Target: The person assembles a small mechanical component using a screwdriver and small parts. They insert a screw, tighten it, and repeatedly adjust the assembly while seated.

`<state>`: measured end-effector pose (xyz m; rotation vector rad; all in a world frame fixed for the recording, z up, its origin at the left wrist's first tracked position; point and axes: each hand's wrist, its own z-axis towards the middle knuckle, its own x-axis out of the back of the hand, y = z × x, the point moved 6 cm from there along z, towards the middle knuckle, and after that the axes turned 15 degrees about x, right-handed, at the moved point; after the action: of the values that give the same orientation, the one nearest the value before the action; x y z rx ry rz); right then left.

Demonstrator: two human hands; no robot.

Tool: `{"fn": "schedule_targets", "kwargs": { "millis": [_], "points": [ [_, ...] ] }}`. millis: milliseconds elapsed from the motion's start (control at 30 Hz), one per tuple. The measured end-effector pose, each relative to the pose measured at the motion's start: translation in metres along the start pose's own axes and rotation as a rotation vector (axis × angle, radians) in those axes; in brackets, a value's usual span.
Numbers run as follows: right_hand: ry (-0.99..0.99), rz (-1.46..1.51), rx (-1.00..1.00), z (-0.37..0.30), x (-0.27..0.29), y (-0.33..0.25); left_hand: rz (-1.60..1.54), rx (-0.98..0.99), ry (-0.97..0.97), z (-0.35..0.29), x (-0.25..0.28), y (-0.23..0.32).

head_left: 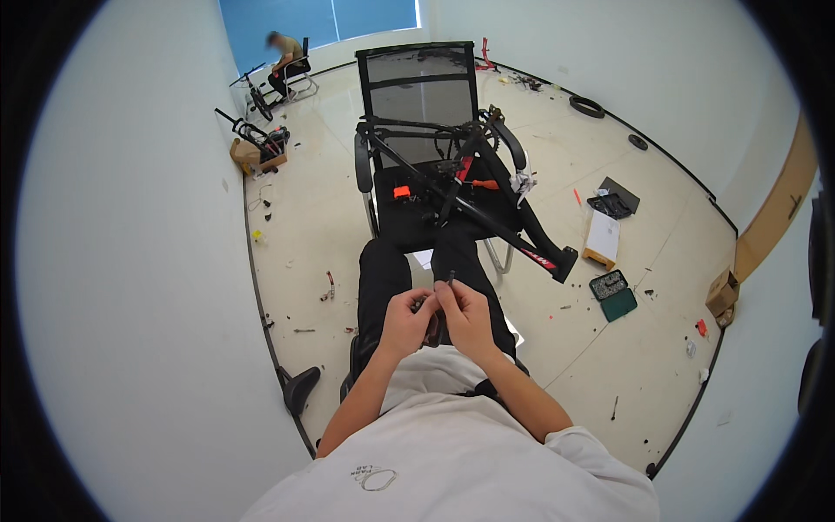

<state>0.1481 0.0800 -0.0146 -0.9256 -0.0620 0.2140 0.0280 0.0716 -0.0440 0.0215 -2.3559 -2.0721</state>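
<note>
Close together over my lap, my left hand and my right hand are both closed with their fingertips nearly meeting. A small dark rod-like part sticks up from the thumb and fingers of my right hand. Whatever my left fingers pinch is mostly hidden. Below and between the hands shows a dark brownish piece, too small to name. In front of my knees, a black bicycle frame with red markings lies tilted across a black mesh-back chair, apart from my hands.
On the chair seat sit an orange-red item and an orange-handled tool. To the right, an open green case and a white-topped box lie on the floor. A saddle is at the left wall. Another person sits far left.
</note>
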Motion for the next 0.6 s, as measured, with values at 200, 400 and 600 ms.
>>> {"fn": "schedule_targets", "kwargs": {
  "millis": [200, 400, 600],
  "points": [
    [-0.382, -0.269, 0.418, -0.003, -0.021, -0.056, -0.352, 0.092, 0.129, 0.015, 0.019, -0.027],
    [-0.437, -0.230, 0.516, -0.014, -0.027, -0.050, -1.027, 0.450, -0.227, 0.013, 0.023, -0.019],
    [-0.107, 0.733, -0.394, -0.010, -0.019, 0.003, -0.987, 0.510, -0.444, -0.007, -0.008, 0.000]
  ]
}}
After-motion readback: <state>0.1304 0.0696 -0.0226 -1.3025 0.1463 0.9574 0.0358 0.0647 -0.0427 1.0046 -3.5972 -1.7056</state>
